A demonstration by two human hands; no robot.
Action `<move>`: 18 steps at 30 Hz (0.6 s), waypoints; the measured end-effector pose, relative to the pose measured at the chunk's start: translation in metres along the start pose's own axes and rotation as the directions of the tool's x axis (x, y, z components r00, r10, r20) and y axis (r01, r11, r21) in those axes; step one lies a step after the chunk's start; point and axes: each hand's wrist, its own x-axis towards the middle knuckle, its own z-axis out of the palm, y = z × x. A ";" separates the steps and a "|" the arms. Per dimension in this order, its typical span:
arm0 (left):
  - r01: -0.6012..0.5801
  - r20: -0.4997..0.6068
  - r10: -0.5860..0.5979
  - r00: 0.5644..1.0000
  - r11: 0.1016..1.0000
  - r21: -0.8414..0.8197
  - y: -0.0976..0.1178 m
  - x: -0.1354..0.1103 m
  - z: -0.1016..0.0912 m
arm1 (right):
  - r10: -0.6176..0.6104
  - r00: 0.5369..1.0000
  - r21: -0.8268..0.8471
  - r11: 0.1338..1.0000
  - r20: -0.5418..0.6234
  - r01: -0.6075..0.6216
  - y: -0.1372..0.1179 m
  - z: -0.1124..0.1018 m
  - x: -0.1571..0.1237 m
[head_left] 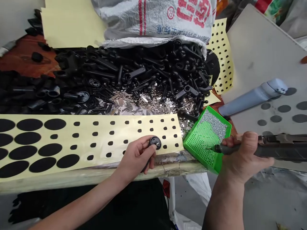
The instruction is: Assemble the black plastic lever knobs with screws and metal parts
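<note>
Where the reddish-brown tabletop [16, 60] shows at the upper left, bare wood edges a crowded workspace, with a pale board [254, 48] at the right and a woven sack [153, 22] across the back. The left hand [139, 156] reaches over the near edge, fingers pinched around a black plastic handle [155, 141], its round head above the right part of a yellow sticker sheet [131, 131]. The right hand [240, 159] grips a dark screwdriver [275, 147], fingers wrapped round it, its tip pointing left over a green plastic tray [205, 134]. Tiny silvery screws [214, 121] gather on the tray's perforated floor. Black ovals and smaller dots line the smooth sheet; behind it, shiny metal clips [148, 103] lie scattered.
</note>
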 end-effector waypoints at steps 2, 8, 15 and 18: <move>0.010 -0.013 -0.010 1.000 1.000 0.004 -0.001 0.000 0.000 | 0.004 1.000 0.000 1.000 0.011 -0.004 0.001 -0.003 0.000; 0.008 -0.035 -0.008 0.999 1.000 0.002 -0.003 0.001 0.000 | -0.009 1.000 0.019 1.000 0.018 0.009 0.007 -0.004 -0.002; 0.013 -0.035 -0.013 0.999 1.000 -0.004 -0.003 0.000 0.000 | 0.027 1.000 0.043 0.999 0.013 -0.028 0.013 -0.006 -0.001; 0.011 -0.043 -0.012 0.999 1.000 -0.007 -0.002 0.000 0.001 | 0.005 1.000 0.024 1.000 0.028 -0.005 0.014 -0.008 -0.002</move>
